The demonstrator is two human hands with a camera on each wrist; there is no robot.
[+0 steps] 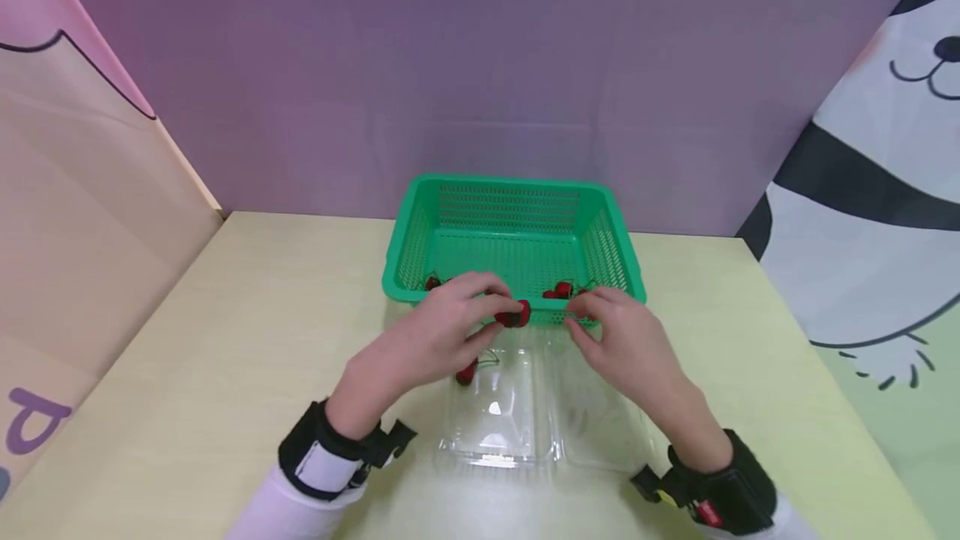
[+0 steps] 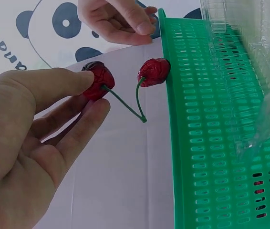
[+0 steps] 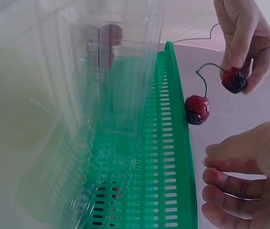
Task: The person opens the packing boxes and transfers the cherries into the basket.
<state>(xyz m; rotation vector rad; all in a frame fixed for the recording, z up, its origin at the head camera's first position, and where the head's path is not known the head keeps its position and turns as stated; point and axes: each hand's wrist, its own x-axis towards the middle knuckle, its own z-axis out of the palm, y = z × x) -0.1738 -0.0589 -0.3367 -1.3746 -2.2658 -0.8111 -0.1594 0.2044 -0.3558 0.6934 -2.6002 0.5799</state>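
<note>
My left hand (image 1: 438, 327) pinches one cherry (image 2: 100, 82) of a red pair between thumb and fingers, above the near rim of the green basket. A forked green stem (image 2: 125, 104) joins it to the second cherry (image 2: 154, 72), which hangs free by the rim. My right hand (image 1: 626, 344) hovers at the basket's near right corner, fingers loosely bent; in the right wrist view nothing lies between thumb and fingers. Below the hands, a clear plastic clamshell box (image 1: 495, 432) lies unfolded. Another cherry (image 1: 466, 373) with a stem sits in its left half.
The green slotted basket (image 1: 513, 182) stands at the table's back, before a purple backdrop (image 1: 487, 65). Inside it, cherries (image 1: 564, 288) lie near the front right and another cherry (image 1: 432, 282) at the front left. Pale table surface (image 1: 285, 315) extends on both sides.
</note>
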